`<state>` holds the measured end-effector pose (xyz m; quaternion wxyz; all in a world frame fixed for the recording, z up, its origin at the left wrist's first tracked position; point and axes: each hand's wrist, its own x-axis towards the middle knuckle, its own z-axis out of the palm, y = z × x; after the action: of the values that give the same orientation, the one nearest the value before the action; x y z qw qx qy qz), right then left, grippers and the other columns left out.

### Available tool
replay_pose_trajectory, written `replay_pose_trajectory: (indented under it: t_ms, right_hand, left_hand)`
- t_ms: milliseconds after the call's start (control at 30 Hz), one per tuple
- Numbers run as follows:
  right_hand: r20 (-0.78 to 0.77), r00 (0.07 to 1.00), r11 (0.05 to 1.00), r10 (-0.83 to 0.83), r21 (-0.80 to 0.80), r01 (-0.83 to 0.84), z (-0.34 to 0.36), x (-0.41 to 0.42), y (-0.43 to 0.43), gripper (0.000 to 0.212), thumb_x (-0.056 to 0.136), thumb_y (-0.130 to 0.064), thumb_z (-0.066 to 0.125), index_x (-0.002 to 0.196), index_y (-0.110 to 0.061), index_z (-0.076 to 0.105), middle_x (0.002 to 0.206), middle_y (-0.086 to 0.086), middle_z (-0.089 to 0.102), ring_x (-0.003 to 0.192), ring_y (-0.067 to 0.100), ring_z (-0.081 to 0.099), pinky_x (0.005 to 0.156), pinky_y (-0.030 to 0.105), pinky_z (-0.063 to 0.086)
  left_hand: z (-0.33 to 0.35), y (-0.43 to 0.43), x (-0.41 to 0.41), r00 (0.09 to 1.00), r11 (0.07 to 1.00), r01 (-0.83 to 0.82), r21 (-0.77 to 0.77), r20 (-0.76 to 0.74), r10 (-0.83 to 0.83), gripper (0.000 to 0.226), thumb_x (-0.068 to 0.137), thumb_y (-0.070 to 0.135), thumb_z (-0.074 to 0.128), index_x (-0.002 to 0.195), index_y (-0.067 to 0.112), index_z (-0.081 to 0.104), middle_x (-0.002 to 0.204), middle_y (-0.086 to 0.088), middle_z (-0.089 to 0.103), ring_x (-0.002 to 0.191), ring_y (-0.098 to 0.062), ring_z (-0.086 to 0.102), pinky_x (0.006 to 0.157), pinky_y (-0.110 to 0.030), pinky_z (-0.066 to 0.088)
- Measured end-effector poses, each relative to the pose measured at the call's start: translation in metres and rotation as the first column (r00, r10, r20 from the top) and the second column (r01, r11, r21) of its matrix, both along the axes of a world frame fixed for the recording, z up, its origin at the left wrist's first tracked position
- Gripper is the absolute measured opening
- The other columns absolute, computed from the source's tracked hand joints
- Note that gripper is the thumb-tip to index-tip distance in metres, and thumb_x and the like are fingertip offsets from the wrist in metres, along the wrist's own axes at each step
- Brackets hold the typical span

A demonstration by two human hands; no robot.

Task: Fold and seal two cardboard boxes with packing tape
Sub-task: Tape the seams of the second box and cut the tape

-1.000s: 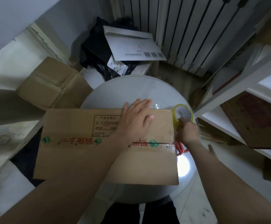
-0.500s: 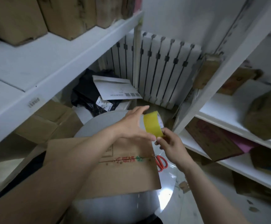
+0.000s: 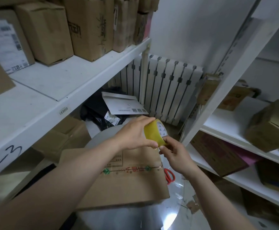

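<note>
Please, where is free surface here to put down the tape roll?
Free: the table strip in front of the flattened box, and the left shelf between its stored boxes and its front edge. Crowded: right of the flattened box, where the scissors lie, and before the radiator, filled by a black bag and an envelope.
</note>
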<state>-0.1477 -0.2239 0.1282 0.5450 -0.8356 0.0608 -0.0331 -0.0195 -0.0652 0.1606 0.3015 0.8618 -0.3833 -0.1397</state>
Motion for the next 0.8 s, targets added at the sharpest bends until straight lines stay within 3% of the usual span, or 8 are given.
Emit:
replay_pose_trajectory:
  t_ms: [133, 233, 333, 433, 533, 600, 667, 800]
  right_hand:
    - [-0.028, 0.999, 1.000, -0.025, -0.017, 0.024, -0.001, -0.001, 0.006, 0.016, 0.097, -0.008, 0.054, 0.094, -0.021, 0.063, 0.090, 0.003, 0.063, 0.081, 0.009, 0.063, 0.075, 0.038, 0.053]
    - [-0.054, 0.998, 0.999, -0.045, -0.010, 0.045, -0.003, -0.001, 0.009, 0.016, 0.097, -0.011, 0.054, 0.095, -0.024, 0.063, 0.087, -0.002, 0.063, 0.080, 0.008, 0.063, 0.076, 0.035, 0.053]
    - [-0.081, 0.993, 0.994, -0.083, 0.064, 0.088, -0.003, -0.001, 0.013, 0.015, 0.098, -0.012, 0.054, 0.100, -0.022, 0.064, 0.088, 0.000, 0.064, 0.076, 0.008, 0.063, 0.077, 0.035, 0.053]
    - [-0.105, 0.988, 0.981, -0.117, 0.140, 0.131, 0.004, 0.001, 0.018, 0.015, 0.099, -0.013, 0.053, 0.104, -0.021, 0.064, 0.086, -0.001, 0.064, 0.070, 0.007, 0.062, 0.072, 0.030, 0.052]
    - [-0.132, 0.982, 0.955, -0.134, 0.249, 0.163, 0.013, 0.002, 0.022, 0.018, 0.100, -0.013, 0.053, 0.106, -0.024, 0.066, 0.085, -0.003, 0.067, 0.067, 0.010, 0.064, 0.062, 0.024, 0.049]
    - [-0.154, 0.977, 0.922, -0.150, 0.334, 0.195, 0.017, 0.004, 0.024, 0.021, 0.100, -0.013, 0.052, 0.110, -0.024, 0.067, 0.082, 0.001, 0.069, 0.065, 0.012, 0.065, 0.055, 0.022, 0.043]
    - [-0.180, 0.968, 0.884, -0.175, 0.404, 0.235, 0.021, 0.005, 0.026, 0.021, 0.101, -0.013, 0.051, 0.111, -0.020, 0.068, 0.076, 0.004, 0.067, 0.059, 0.010, 0.062, 0.051, 0.022, 0.037]
    - [-0.247, 0.938, 0.807, -0.242, 0.485, 0.336, 0.026, 0.011, 0.029, 0.020, 0.101, -0.013, 0.050, 0.107, -0.012, 0.069, 0.067, 0.003, 0.058, 0.050, 0.006, 0.051, 0.048, 0.020, 0.034]
  left_hand:
    - [-0.007, 0.006, -0.009, 0.992, 1.000, -0.002, -0.027, 0.124, 0.006, 0.093, 0.073, 0.052, 0.078, 0.150, 0.022, 0.036, 0.150, 0.005, 0.038, 0.137, -0.014, 0.035, 0.113, -0.029, 0.029]
    - [-0.015, 0.010, -0.014, 0.977, 0.999, -0.001, -0.044, 0.214, 0.010, 0.085, 0.077, 0.046, 0.076, 0.147, 0.014, 0.041, 0.146, -0.001, 0.045, 0.134, -0.019, 0.041, 0.112, -0.034, 0.035]
    - [-0.026, 0.009, -0.019, 0.906, 0.987, 0.034, -0.154, 0.422, 0.034, 0.061, 0.078, 0.033, 0.078, 0.128, 0.003, 0.062, 0.125, -0.012, 0.063, 0.113, -0.030, 0.061, 0.093, -0.045, 0.053]
    - [-0.038, 0.007, -0.023, 0.830, 0.969, 0.070, -0.235, 0.552, 0.074, 0.043, 0.082, 0.028, 0.073, 0.116, 0.001, 0.069, 0.113, -0.013, 0.068, 0.099, -0.031, 0.067, 0.076, -0.045, 0.060]
    - [-0.044, 0.012, -0.024, 0.861, 0.978, 0.082, -0.189, 0.507, 0.026, 0.055, 0.091, 0.042, 0.054, 0.131, 0.005, 0.059, 0.129, -0.010, 0.060, 0.115, -0.027, 0.060, 0.086, -0.043, 0.057]
    - [-0.047, 0.019, -0.021, 0.868, 0.986, 0.128, -0.103, 0.493, -0.061, 0.069, 0.089, 0.050, 0.051, 0.143, 0.006, 0.045, 0.142, -0.011, 0.049, 0.127, -0.027, 0.050, 0.097, -0.042, 0.052]
    - [-0.048, 0.024, -0.020, 0.835, 0.986, 0.164, -0.022, 0.535, -0.127, 0.075, 0.088, 0.050, 0.056, 0.146, 0.007, 0.038, 0.144, -0.014, 0.045, 0.130, -0.030, 0.047, 0.102, -0.042, 0.049]
    - [-0.047, 0.019, -0.025, 0.753, 0.992, 0.129, -0.017, 0.652, -0.087, 0.068, 0.080, 0.031, 0.077, 0.136, 0.002, 0.051, 0.133, -0.019, 0.055, 0.120, -0.034, 0.056, 0.094, -0.044, 0.054]
